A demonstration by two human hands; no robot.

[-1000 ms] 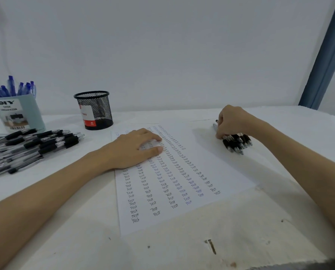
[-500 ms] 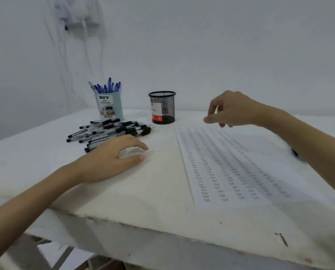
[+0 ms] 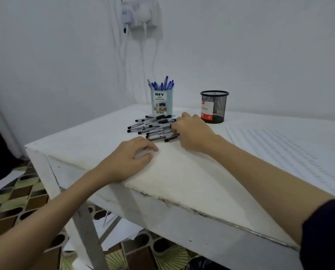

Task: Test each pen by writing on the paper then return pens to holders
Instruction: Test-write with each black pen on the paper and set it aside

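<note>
Dozens of black pens (image 3: 155, 129) lie in a loose heap on the worktop (image 3: 182, 182), just in front of the blue holder (image 3: 161, 103) that stands full of blue pens (image 3: 162, 85). My right hand (image 3: 192, 131) reaches across onto the near end of the heap, fingers curled down among the barrels; whether they have closed round a pen yet I cannot tell, since the back of the hand hides the tips. My left hand (image 3: 129, 160) rests on the worktop near its front edge, fingers loosely bent, holding nothing.

These pens look light, stiff and smooth, so I judge they will roll and slide against each other if I drag one out carelessly. Best to pinch a single barrel near its dark grip section, where the fingers get some purchase, and lift it clear rather than pull it sideways through the pile.

Behind my right hand stands the black mesh holder (image 3: 214, 107), apparently empty. Off to the right lies the paper (image 3: 291, 152), covered in rows of small written marks.
</note>
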